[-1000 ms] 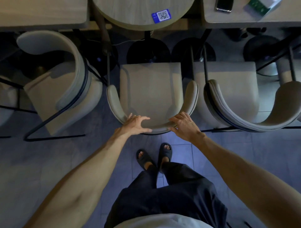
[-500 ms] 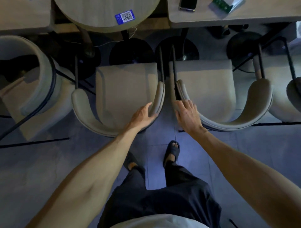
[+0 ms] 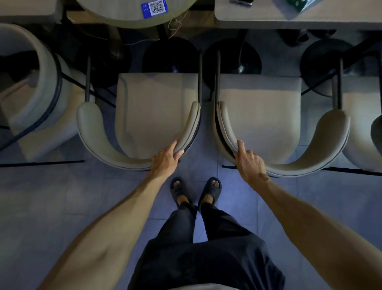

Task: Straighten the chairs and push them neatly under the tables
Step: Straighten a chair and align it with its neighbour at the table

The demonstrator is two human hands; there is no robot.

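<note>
Two beige curved-back chairs stand side by side in front of me. My left hand (image 3: 165,159) grips the right rear curve of the left chair's backrest (image 3: 99,145), fingers inside and thumb outside. My right hand (image 3: 249,161) holds the left rear curve of the right chair's backrest (image 3: 322,145). The left chair's seat (image 3: 153,107) faces the round table (image 3: 134,20) with a blue QR sticker. Facing the rectangular table (image 3: 268,19) is the right chair's seat (image 3: 262,111). Both seats stand short of the table edges.
A third beige chair (image 3: 41,87) stands turned at an angle on the left. Part of another chair (image 3: 363,124) shows at the right edge. Black round table bases (image 3: 171,55) sit beyond the seats. A phone (image 3: 241,2) and a green item (image 3: 297,4) lie on the rectangular table.
A second ago both hands were on the middle chair's backrest. My right hand has moved onto the neighbouring right chair, and my view shifted right so I now stand between the two chairs.
</note>
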